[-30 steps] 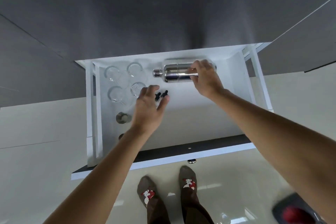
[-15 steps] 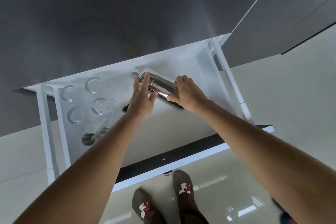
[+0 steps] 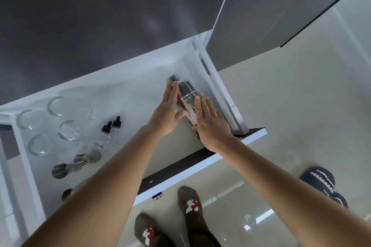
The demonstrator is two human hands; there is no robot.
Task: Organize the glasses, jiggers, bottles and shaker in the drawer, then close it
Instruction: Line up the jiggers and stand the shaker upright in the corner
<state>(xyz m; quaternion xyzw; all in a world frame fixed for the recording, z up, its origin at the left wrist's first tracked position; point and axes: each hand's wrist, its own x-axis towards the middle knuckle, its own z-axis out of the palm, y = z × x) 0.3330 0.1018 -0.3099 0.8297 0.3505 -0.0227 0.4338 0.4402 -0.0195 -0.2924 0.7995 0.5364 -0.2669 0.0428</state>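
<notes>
From the head view, we have the shaker [image 3: 185, 100] lying against the right wall of the open drawer [image 3: 202, 70], our left hand [image 3: 168, 111] and right hand [image 3: 210, 124] flat along its two sides, fingers straight, pressing rather than gripping. We count four glasses [image 3: 38, 144] grouped at the left, two small bottles [image 3: 109, 133] beside them, and three jiggers [image 3: 59, 170] nearer us. Sorting looks nearly finished to us; closing the drawer remains.

place: likely home kitchen | cues: grey countertop [image 3: 100, 16], white drawer [image 3: 200, 168], socked feet [image 3: 190, 202]
</notes>
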